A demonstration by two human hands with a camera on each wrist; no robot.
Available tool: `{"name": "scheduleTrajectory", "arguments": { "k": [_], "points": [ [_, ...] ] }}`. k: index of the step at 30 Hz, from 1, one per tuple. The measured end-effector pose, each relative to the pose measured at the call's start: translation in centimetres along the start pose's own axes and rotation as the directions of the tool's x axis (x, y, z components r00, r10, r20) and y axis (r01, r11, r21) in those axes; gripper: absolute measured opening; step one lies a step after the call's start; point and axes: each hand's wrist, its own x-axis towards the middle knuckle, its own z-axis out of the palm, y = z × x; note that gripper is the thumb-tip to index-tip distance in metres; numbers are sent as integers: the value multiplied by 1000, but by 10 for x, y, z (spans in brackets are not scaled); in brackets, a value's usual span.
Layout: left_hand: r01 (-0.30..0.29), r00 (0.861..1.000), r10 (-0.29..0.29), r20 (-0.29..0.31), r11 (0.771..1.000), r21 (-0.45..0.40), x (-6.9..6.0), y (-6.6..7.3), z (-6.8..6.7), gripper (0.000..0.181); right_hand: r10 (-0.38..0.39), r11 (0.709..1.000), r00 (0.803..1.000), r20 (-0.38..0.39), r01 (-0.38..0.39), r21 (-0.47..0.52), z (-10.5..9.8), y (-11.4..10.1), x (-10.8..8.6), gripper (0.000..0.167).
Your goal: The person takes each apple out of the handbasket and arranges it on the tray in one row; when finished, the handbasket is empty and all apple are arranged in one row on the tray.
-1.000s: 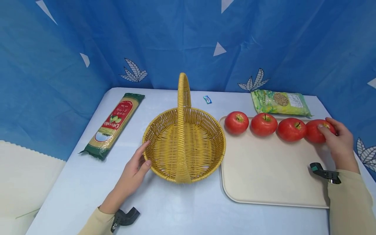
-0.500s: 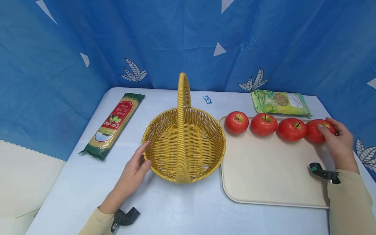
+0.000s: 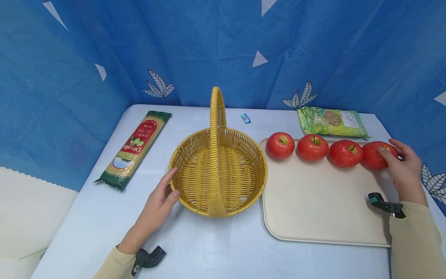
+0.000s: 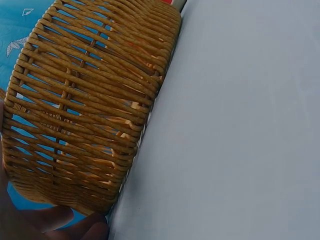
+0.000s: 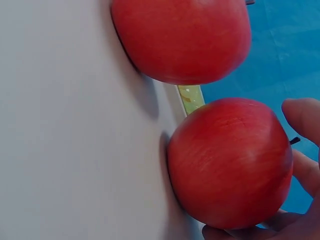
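Observation:
A yellow wicker basket (image 3: pixel 195 174) with a tall arched handle stands mid-table. My left hand (image 3: pixel 158 203) holds its left side, thumb and index finger over the rim; in the left wrist view, curled fingers (image 4: pixel 85 227) show by the wall's lower end. Several red apples line the far edge of a beige tray (image 3: pixel 320 209). My right hand (image 3: pixel 404 166) is around the rightmost apple (image 3: pixel 374 155), which rests on the tray. In the right wrist view, the thumb (image 5: pixel 304 116) stands off this apple, and the lower fingers are close against its underside.
A spaghetti packet (image 3: pixel 134 149) lies on the left of the white table (image 3: pixel 223 252). Behind the tray is a green bag (image 3: pixel 332 122), and a small blue-green sachet (image 3: pixel 246 118) lies behind the basket. Blue patterned cloth (image 3: pixel 223 46) hangs along the back.
My right hand has shifted slightly right and its thumb has loosened from the rightmost apple. The left hand, basket and apples stay in place.

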Motion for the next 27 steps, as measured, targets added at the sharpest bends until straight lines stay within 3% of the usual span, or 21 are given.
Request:
{"name": "scheduleTrajectory", "arguments": {
  "k": [6, 18, 23, 27],
  "points": [
    [4, 1000, -4, 1, 1000, 10, 0, -1, 0, 63, 2, 1000, 1000, 10, -2, 2, -5, -1, -3, 65],
    [13, 1000, -13, 7, 1000, 24, 3, -4, 0, 64, 50, 999, 996, -76, -51, -9, -4, -6, -6, 59],
    [22, 999, -24, 28, 996, 84, 3, -4, -12, 66, 61, 998, 993, -106, -63, -12, -8, -9, -10, 57],
    [45, 999, -46, 5, 986, 160, 6, -6, -27, 65, 45, 997, 991, -125, -53, -63, -11, -14, -14, 58]
  ]
}}
